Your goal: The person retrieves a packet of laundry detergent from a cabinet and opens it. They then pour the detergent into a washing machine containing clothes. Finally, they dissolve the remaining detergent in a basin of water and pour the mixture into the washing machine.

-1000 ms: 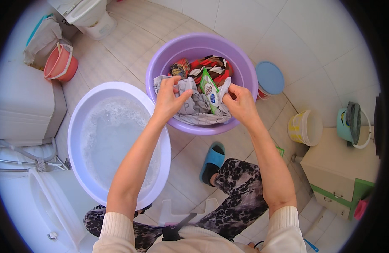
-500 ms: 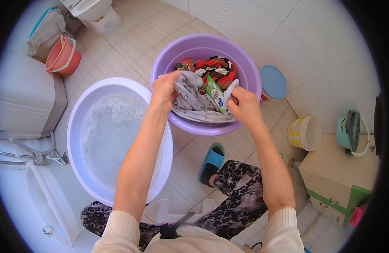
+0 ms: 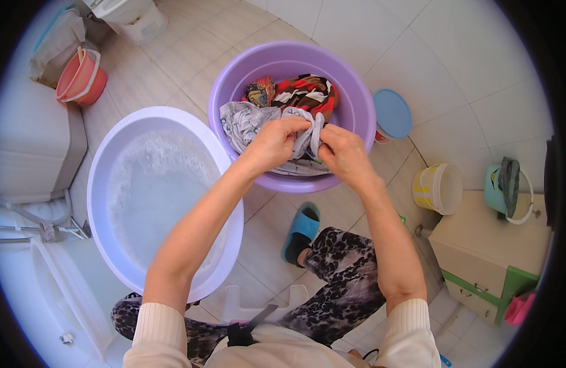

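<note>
While cloudy, foam-ringed water [image 3: 163, 190] stands in the pale lavender tub [image 3: 98, 184] at left, the cloths in view all lie to its right, in the purple basin [image 3: 355, 101]. The grey patterned cloth [image 3: 243, 122] spreads loosely over the basin's left and near side, its middle lifted into a bunch. The left hand [image 3: 272, 146] is nearly closed, thumb and fingers pinching that bunch. Beyond it, a small multicoloured cloth [image 3: 260, 92] and a red, brown and white cloth [image 3: 307, 92] lie crumpled and untouched. The right hand [image 3: 345, 153], fingers curled in, grips a narrow raised fold just beside the left fingertips. The handling looks partway along: one portion is gathered, the rest remains slack, and two cloths are left unhandled. Whether any cloth is wet, I cannot tell.
</note>
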Motion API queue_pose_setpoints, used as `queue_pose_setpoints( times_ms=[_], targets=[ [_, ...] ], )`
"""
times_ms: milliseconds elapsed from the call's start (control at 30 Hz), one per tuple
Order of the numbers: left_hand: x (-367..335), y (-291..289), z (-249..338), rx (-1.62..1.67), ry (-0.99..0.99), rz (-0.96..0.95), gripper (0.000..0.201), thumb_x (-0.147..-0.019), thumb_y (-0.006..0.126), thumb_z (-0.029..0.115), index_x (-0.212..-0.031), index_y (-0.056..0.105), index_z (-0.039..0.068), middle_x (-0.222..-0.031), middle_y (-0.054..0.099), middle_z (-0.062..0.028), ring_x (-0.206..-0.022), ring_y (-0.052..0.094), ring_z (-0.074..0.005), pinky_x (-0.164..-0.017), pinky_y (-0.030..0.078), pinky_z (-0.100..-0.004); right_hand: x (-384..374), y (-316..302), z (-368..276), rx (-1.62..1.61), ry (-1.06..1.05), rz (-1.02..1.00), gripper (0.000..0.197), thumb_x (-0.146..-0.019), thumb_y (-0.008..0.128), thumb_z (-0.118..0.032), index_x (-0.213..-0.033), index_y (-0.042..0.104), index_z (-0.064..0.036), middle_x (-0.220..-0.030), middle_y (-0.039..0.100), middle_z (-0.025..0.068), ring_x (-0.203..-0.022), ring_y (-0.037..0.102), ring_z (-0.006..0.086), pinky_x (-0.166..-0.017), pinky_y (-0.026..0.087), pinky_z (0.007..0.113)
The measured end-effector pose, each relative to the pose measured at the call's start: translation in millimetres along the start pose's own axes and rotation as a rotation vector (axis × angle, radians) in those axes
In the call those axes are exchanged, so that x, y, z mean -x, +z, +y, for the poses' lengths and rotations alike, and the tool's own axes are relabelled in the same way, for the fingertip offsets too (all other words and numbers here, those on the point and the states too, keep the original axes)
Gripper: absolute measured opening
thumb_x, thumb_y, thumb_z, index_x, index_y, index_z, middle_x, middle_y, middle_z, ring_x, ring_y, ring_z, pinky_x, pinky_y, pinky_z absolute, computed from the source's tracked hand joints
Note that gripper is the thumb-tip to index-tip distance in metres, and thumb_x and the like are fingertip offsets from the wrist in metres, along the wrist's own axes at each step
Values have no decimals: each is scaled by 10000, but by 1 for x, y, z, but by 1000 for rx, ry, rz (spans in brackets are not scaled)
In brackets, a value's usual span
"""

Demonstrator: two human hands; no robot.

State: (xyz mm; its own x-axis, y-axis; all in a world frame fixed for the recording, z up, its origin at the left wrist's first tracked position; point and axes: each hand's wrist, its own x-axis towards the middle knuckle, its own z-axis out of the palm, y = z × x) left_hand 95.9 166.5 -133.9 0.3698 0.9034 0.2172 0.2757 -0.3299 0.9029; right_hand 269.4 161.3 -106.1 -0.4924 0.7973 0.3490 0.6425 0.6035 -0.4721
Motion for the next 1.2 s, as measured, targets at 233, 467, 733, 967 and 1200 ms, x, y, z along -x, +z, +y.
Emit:
queue_pose_setpoints(
  times_ms=[233,467,733,967,1200],
  targets=[
    [3,3,-4,-455,202,95,169,-634,598,62,-801,576,61,-756,543,-64,-725,544,-268,-586,450,-359,0,9,3,112,-26,32,68,-659,544,-43,-719,512,-41,-663,505,84,-635,535,270,-539,434,379],
    [11,15,-11,-526,384,285,108,-597,573,46,-667,495,73,-674,487,-36,-637,522,-233,-507,428,-338,-1,15,-9,262,21,-66,81,-671,549,-90,-696,489,-42,-666,528,104,-617,548,284,-527,440,385],
    [14,11,-7,-568,459,506,108,-576,572,47,-641,494,85,-614,455,-22,-563,505,-190,-442,405,-306,-17,18,-26,-172,366,97,156,-674,521,-121,-614,485,18,-523,486,155,-450,460,239,-458,385,342],
    [12,6,1,-530,464,591,112,-564,565,32,-636,496,83,-601,448,-26,-555,504,-187,-439,401,-301,-25,22,-22,-292,512,157,173,-674,516,-138,-624,512,28,-463,429,86,-449,369,94,-431,330,280],
    [35,10,15,-411,360,606,185,-579,541,-41,-727,520,69,-668,502,-46,-627,532,-217,-508,422,-315,-37,-4,13,-850,782,336,169,-777,467,-113,-706,565,5,-604,530,-27,-492,417,74,-442,326,258]
  ],
)
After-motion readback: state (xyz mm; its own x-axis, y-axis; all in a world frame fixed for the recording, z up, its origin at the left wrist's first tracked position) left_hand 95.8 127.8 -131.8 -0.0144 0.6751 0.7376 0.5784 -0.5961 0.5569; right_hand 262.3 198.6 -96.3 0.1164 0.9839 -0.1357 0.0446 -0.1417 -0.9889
